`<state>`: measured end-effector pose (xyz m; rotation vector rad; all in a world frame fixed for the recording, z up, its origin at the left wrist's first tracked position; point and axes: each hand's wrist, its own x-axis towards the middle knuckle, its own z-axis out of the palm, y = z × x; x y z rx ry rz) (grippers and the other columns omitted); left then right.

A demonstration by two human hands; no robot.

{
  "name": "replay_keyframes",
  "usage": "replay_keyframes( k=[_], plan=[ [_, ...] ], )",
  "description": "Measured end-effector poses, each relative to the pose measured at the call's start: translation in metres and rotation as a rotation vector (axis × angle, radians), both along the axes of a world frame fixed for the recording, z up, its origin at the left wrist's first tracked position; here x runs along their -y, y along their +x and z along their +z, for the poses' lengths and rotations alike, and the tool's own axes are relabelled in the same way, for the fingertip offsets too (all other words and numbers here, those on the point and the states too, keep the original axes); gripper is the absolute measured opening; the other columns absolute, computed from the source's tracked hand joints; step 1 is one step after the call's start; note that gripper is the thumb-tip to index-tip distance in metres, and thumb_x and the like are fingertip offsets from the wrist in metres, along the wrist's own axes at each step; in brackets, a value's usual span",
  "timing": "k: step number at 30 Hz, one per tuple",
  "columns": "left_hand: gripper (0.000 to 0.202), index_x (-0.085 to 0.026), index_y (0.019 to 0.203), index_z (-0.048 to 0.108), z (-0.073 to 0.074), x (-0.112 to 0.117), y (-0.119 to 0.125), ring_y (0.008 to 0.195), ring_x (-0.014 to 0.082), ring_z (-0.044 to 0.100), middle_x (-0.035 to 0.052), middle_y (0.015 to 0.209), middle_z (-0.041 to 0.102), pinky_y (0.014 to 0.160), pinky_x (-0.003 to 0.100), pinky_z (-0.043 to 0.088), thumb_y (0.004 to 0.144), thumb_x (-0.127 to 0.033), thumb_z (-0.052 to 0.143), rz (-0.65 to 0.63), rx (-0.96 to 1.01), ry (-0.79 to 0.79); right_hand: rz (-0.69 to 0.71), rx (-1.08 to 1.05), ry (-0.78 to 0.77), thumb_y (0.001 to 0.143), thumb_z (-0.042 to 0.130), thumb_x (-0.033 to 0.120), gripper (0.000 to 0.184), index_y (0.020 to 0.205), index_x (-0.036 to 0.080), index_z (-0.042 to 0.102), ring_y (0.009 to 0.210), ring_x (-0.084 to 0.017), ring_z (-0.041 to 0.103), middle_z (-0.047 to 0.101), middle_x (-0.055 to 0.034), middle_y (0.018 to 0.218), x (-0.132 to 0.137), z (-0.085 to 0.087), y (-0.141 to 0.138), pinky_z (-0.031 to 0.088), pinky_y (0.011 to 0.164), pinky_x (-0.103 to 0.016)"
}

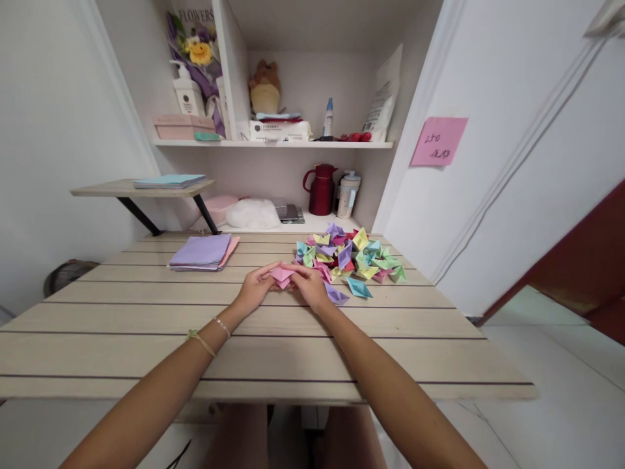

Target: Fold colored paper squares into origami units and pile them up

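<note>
A pink folded paper [282, 276] is held between both hands above the middle of the slatted table. My left hand [254, 286] grips its left side with thumb and fingers. On the other side, my right hand [311, 284] pinches the right edge. Just beyond my right hand lies a heap of colourful folded paper boats [344, 253]. A purple paper boat [336, 295] rests close beside that hand, partly covered by it, and a blue paper boat [360, 288] lies a little farther right. Some of the pink paper is hidden by my fingers.
A stack of purple and pink paper sheets [201, 252] lies on the table [273, 355] at the left. Blue sheets [169, 181] sit on a small raised shelf [107, 189]. At the back stand a red jug [321, 189] and a light tumbler [348, 195].
</note>
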<state>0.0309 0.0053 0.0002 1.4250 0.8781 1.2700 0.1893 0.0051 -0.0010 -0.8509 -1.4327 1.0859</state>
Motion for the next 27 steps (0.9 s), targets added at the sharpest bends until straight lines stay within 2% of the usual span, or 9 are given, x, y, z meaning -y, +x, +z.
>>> replay_keyframes(
  k=[3,6,12,15,20,27],
  plan=[
    [0.045,-0.012,0.103,0.066,0.0051,0.0013,-0.0009,0.09,0.0249,0.064,0.0133,0.103,0.067,0.086,0.041,0.048,0.063,-0.031,0.071,0.105,0.015,0.051,0.065,-0.169,-0.106,0.067,0.053,0.024,0.035,0.097,0.019,0.069,0.06,-0.012,0.059,0.066,-0.0027,0.074,0.0009,0.0015,-0.001,0.047,0.052,-0.023],
    [0.037,-0.012,0.09,0.07,0.0083,0.003,-0.0023,0.092,0.0266,0.063,0.013,0.096,0.069,0.091,0.043,0.044,0.058,-0.03,0.075,0.178,-0.007,0.056,0.087,-0.229,-0.135,0.068,0.054,0.027,0.031,0.094,0.019,0.07,0.062,-0.012,0.059,0.066,-0.003,0.076,0.0025,0.0031,0.0005,0.048,0.05,-0.021],
    [0.05,-0.011,0.093,0.068,0.0091,0.0065,-0.0013,0.09,0.0265,0.064,0.0138,0.095,0.07,0.086,0.04,0.047,0.048,-0.026,0.08,0.092,0.023,-0.019,0.027,-0.156,-0.114,0.065,0.065,0.031,0.032,0.094,0.017,0.069,0.062,-0.012,0.059,0.067,-0.004,0.078,0.0034,0.004,0.0018,0.047,0.05,-0.021],
    [0.049,-0.011,0.092,0.068,0.0085,0.0045,-0.0021,0.091,0.0269,0.064,0.014,0.096,0.069,0.086,0.04,0.046,0.048,-0.028,0.08,0.122,0.033,-0.018,0.074,-0.115,-0.067,0.063,0.068,0.03,0.037,0.098,0.018,0.068,0.06,-0.01,0.056,0.067,-0.0031,0.08,0.0051,0.0057,0.0015,0.046,0.053,-0.022],
    [0.036,-0.012,0.083,0.071,0.0088,-0.0002,-0.0069,0.087,0.0256,0.064,0.012,0.09,0.071,0.088,0.04,0.044,0.051,-0.029,0.078,0.225,0.032,-0.03,0.11,-0.033,-0.017,0.059,0.073,0.028,0.048,0.104,0.018,0.065,0.049,-0.007,0.048,0.062,0.002,0.061,0.007,0.0053,0.0008,0.043,0.051,-0.02],
    [0.043,-0.012,0.09,0.069,0.0109,0.0049,-0.0049,0.093,0.026,0.063,0.0115,0.097,0.07,0.091,0.043,0.043,0.051,-0.027,0.08,0.073,0.012,-0.062,0.04,-0.106,-0.058,0.064,0.065,0.032,0.033,0.093,0.016,0.068,0.059,-0.012,0.058,0.066,-0.0032,0.072,0.0,-0.0009,0.0011,0.048,0.051,-0.023]
  ],
)
